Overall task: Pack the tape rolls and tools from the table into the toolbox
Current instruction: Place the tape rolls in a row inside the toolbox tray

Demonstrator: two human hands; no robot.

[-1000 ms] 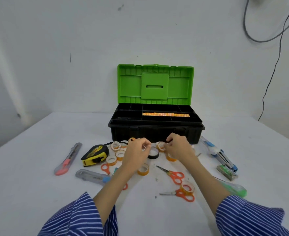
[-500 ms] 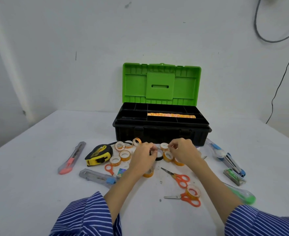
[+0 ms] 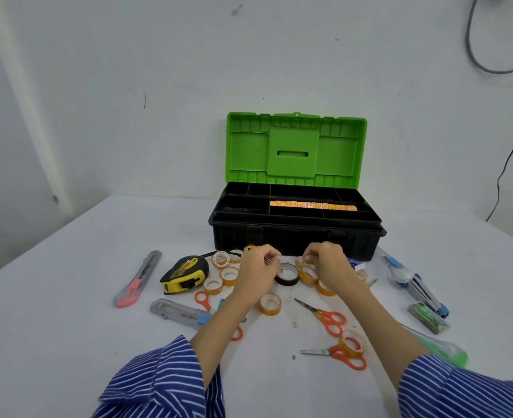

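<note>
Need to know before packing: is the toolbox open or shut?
Open. The toolbox has its green lid standing upright behind, and its black tray compartments show.

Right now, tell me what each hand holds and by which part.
Right hand pinches a small tape roll by its rim. Left hand is closed; what it holds cannot be told.
</note>
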